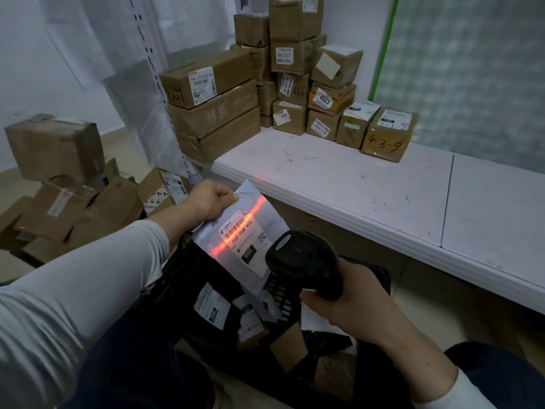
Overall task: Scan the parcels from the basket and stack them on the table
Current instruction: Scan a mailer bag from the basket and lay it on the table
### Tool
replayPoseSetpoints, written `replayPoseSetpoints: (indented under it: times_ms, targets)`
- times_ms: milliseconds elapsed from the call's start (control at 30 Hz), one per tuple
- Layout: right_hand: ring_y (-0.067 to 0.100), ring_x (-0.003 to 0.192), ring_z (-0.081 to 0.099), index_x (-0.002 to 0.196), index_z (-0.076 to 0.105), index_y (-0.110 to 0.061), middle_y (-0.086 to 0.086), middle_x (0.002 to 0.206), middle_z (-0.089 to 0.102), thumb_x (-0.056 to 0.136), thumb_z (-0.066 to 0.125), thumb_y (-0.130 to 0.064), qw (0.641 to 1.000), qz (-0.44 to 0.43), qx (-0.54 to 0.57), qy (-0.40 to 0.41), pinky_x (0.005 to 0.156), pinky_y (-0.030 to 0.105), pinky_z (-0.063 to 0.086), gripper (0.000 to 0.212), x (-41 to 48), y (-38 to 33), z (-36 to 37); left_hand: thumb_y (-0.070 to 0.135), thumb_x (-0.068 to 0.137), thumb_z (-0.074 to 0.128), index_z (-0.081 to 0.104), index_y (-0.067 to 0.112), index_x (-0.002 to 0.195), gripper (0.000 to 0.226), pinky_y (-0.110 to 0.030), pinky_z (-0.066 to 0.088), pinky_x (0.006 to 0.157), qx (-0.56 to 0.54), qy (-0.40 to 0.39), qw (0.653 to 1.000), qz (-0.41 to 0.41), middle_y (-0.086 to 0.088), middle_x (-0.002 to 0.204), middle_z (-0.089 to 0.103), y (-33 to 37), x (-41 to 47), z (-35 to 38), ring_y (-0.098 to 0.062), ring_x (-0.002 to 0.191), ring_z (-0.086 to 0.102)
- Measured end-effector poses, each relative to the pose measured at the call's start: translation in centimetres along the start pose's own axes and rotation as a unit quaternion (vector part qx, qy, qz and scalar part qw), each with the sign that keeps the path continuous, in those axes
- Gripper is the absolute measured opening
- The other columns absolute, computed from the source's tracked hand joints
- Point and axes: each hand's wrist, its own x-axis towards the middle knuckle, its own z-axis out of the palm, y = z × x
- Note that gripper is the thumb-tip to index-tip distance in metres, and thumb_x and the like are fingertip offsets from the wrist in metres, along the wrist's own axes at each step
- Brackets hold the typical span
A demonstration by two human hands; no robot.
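Your L grip (pixel 211 199) pinches grey mailer (pixel 250 202) over basket (pixel 283 293), R grip (pixel 354 302) wraps scanner (pixel 303 261), red beam (pixel 259 205) across its label (pixel 250 246).

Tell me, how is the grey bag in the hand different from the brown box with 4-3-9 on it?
The grey bag is flat and soft-looking; the brown box is blocky cardboard. The left hand holds the bag up; the box sits on the table. The scanner throws red light across the bag, not the box. Both carry white labels.
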Motion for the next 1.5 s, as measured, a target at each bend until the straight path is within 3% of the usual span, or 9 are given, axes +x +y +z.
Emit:
replayPoseSetpoints:
  times_ms: [267,467,600,833,967,1133,1233,1333,1500]
  targets:
    - [0.000,0.060,0.058,0.075,0.050,-0.034,-0.011,0.062,0.060,0.080,0.071,-0.024,1.000,0.010,0.015,0.021,0.065,0.023,0.051,0.024,0.2,0.0,-0.2,0.020,0.091,0.064,0.072,-0.001,0.083,0.024,-0.043,0.054,0.079,-0.030,0.008,1.000,0.004,-0.024,0.087,0.071,-0.1,0.8,0.5,-0.021,0.071,0.059]
    - [-0.006,0.049,0.057,0.076,0.058,-0.030,-0.015,0.054,0.063,0.077,0.076,-0.022,0.988,0.041,0.127,0.076,0.048,0.012,0.042,0.020,0.1,0.6,-1.5,0.021,0.092,0.062,0.067,-0.009,0.086,0.030,-0.025,0.040,0.058,-0.067,-0.011,0.998,-0.014,-0.012,0.075,0.057,2.6,1.3,1.0,-0.019,0.067,0.048]
    - [0.016,0.040,0.051,0.083,0.059,-0.001,0.003,0.050,0.061,0.081,0.071,-0.009,0.933,0.085,0.300,0.177,0.042,0.026,0.043,0.015,-0.1,2.1,-4.2,0.018,0.090,0.064,0.068,0.002,0.100,0.019,-0.018,0.050,0.046,-0.228,-0.019,0.973,-0.037,-0.009,0.078,0.066,8.2,1.7,3.6,-0.015,0.058,0.060]
    - [0.019,0.045,0.046,0.088,0.058,-0.007,0.007,0.055,0.058,0.084,0.067,-0.007,0.844,0.091,0.428,0.310,0.044,0.028,0.040,0.009,-2.0,6.0,-10.1,0.009,0.094,0.058,0.060,0.000,0.096,0.009,-0.024,0.052,0.044,-0.383,-0.130,0.907,-0.116,-0.009,0.070,0.065,21.5,1.5,14.0,-0.020,0.066,0.060]
    - [0.018,0.041,0.045,0.095,0.058,-0.002,0.008,0.054,0.057,0.085,0.066,-0.006,0.812,0.102,0.452,0.354,0.040,0.026,0.038,0.014,-3.1,8.9,-12.5,-0.004,0.096,0.048,0.054,-0.003,0.105,0.011,-0.030,0.056,0.051,-0.445,-0.189,0.862,-0.151,-0.016,0.097,0.063,26.3,0.8,20.6,-0.026,0.083,0.062]
    - [0.019,0.040,0.044,0.086,0.057,-0.005,0.009,0.052,0.056,0.084,0.066,-0.003,0.790,0.114,0.465,0.384,0.041,0.024,0.037,0.010,-3.7,11.8,-13.7,0.013,0.092,0.060,0.037,-0.005,0.138,0.055,-0.032,0.053,0.088,-0.305,-0.234,0.918,-0.100,-0.012,0.104,0.059,28.8,0.7,26.6,-0.024,0.093,0.060]
    - [0.019,0.040,0.044,0.086,0.057,-0.007,0.008,0.052,0.056,0.084,0.065,-0.001,0.773,0.123,0.484,0.392,0.040,0.026,0.036,0.010,-3.8,13.2,-14.1,0.032,0.084,0.070,-0.003,0.027,0.152,0.100,-0.043,0.025,0.112,-0.007,-0.203,0.973,0.109,-0.022,0.156,0.005,27.7,1.0,28.6,-0.039,0.142,0.017]
    - [0.018,0.040,0.045,0.083,0.058,-0.007,0.008,0.051,0.055,0.084,0.066,-0.002,0.765,0.126,0.493,0.394,0.041,0.025,0.037,0.010,-3.5,14.6,-14.5,0.047,0.090,0.054,0.023,0.046,0.146,0.064,-0.050,0.008,0.116,0.192,-0.179,0.915,0.305,-0.018,0.157,-0.015,26.0,2.6,30.2,-0.042,0.143,-0.012]
    - [0.018,0.038,0.044,0.078,0.057,-0.008,0.008,0.049,0.054,0.083,0.065,0.000,0.749,0.129,0.505,0.409,0.040,0.025,0.037,0.013,-3.1,16.7,-15.5,0.057,0.089,0.038,0.039,0.050,0.137,0.048,-0.042,0.022,0.112,0.287,-0.233,0.860,0.351,-0.019,0.147,0.028,28.5,4.3,33.6,-0.038,0.133,0.028]
